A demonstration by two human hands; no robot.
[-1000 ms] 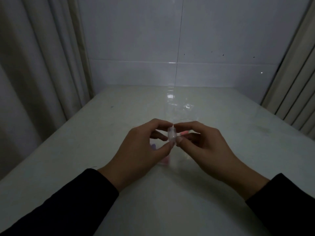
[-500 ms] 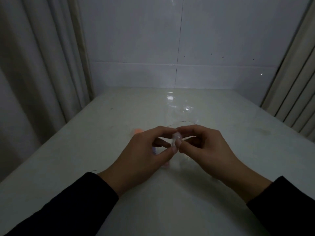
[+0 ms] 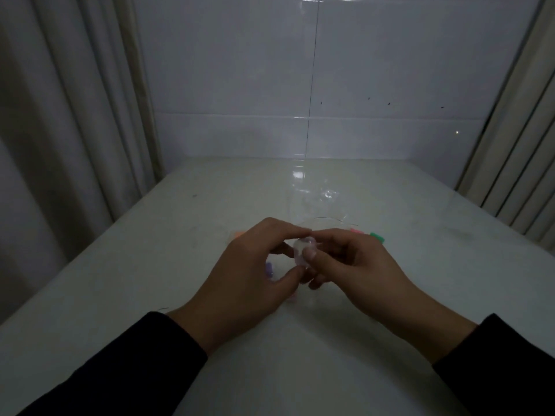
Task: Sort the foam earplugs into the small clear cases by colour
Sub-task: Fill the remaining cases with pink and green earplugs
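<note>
Looking down at the bench, we see our view has lifted, so green, pink and orange earplugs now show beyond our hands. Left hand and right hand stay together, pinching the small clear case above the bench; we judge it mid-closing.

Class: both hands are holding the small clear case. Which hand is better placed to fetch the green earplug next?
Probably the right hand: the green earplug lies just beyond its knuckles, while the left hand can steady the clear case.
</note>
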